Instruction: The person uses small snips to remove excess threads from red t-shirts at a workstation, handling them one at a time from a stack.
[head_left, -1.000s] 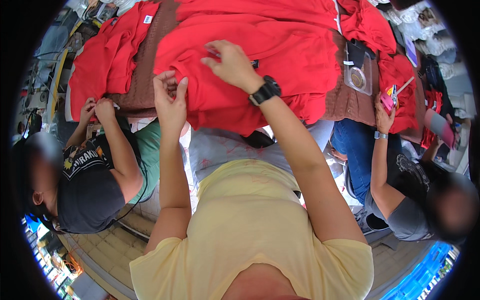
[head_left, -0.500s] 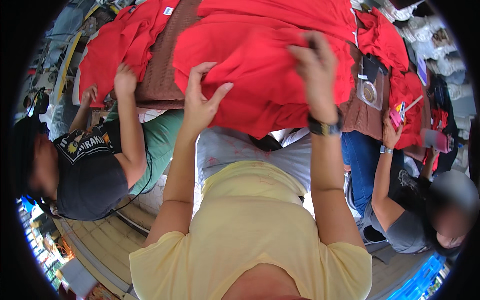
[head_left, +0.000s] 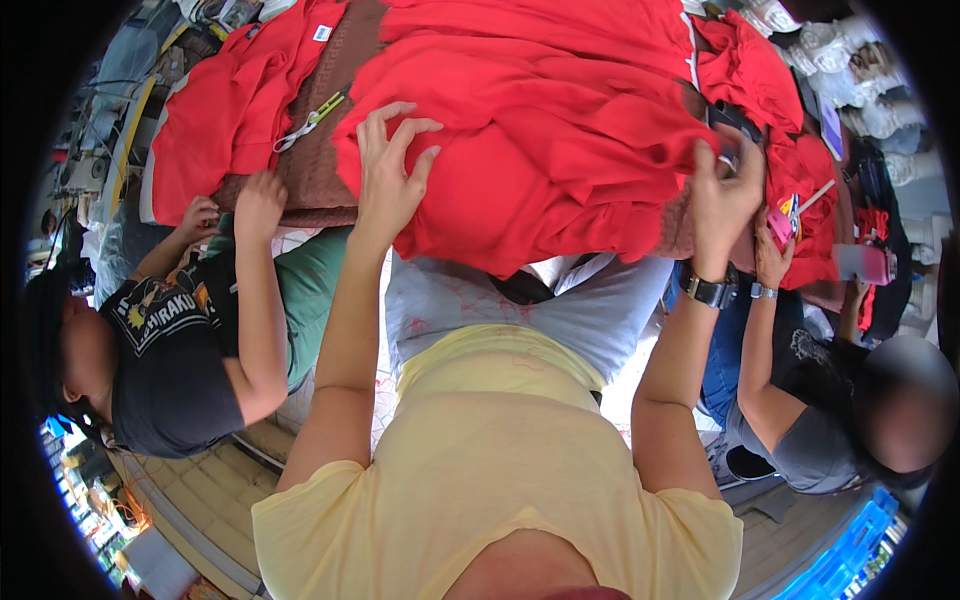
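A heap of loose red fabric [head_left: 540, 150] lies rumpled in front of me, its near edge hanging over my lap. My left hand [head_left: 392, 175] is at its left side, fingers spread and curved, with nothing held in them. At the right edge of the fabric, my right hand [head_left: 725, 200] has its thumb and fingers bent round a drawn-out corner of the cloth. The exact tips of those fingers are partly hidden.
Snips with yellow-green ends [head_left: 312, 118] lie on the brown quilted table cover [head_left: 325, 85]. Red garments [head_left: 235, 95] sit before a person [head_left: 180, 340] at left. Another person [head_left: 800, 400] at right holds a pink item [head_left: 778, 225]. White cones [head_left: 890, 130] stand far right.
My right hand has moved right, from above the fabric to its right edge, and the cloth is spread wider there. My left hand has shifted slightly left. The snips now show at left.
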